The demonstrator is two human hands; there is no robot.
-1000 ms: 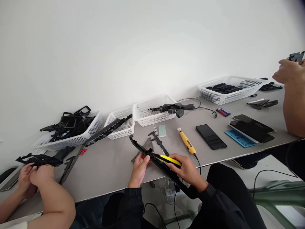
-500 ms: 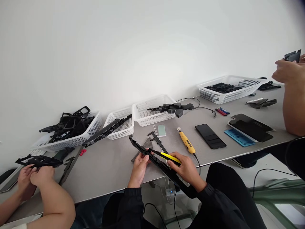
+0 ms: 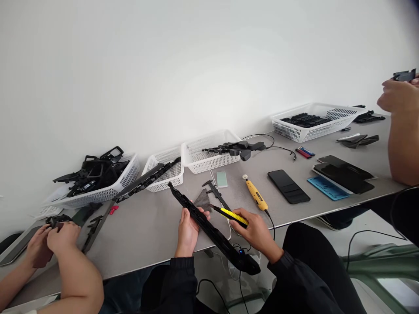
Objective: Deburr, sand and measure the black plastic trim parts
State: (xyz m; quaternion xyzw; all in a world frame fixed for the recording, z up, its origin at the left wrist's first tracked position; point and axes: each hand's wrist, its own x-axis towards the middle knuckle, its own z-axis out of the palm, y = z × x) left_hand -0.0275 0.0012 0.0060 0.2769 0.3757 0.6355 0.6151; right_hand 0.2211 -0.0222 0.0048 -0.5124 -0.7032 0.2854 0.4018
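Note:
My left hand (image 3: 189, 231) is closed around a long black plastic trim piece (image 3: 209, 229), which slants from upper left down to lower right past the table edge. In my right hand (image 3: 257, 231) is a slim utility knife (image 3: 234, 216) with a yellow ribbed grip and a dark tip pointing left. The tip is beside the trim piece, apart from it. Behind my hands, a grey cloth-like scrap (image 3: 203, 200) and a black caliper (image 3: 216, 194) lie on the table. A yellow corded rotary tool (image 3: 256, 195) rests to the right of them.
White baskets of black parts (image 3: 211, 167) line the wall, with another basket (image 3: 304, 136) farther right. A dark phone (image 3: 288, 186), a blue tray (image 3: 328, 188) and a pale green block (image 3: 221, 179) lie on the table. Co-workers' hands hold parts at far left (image 3: 63, 237) and far right (image 3: 397, 96).
My left hand has turned the trim piece and shifted it left, apart from the knife tip. My right hand has hardly moved. The left co-worker's part has been turned.

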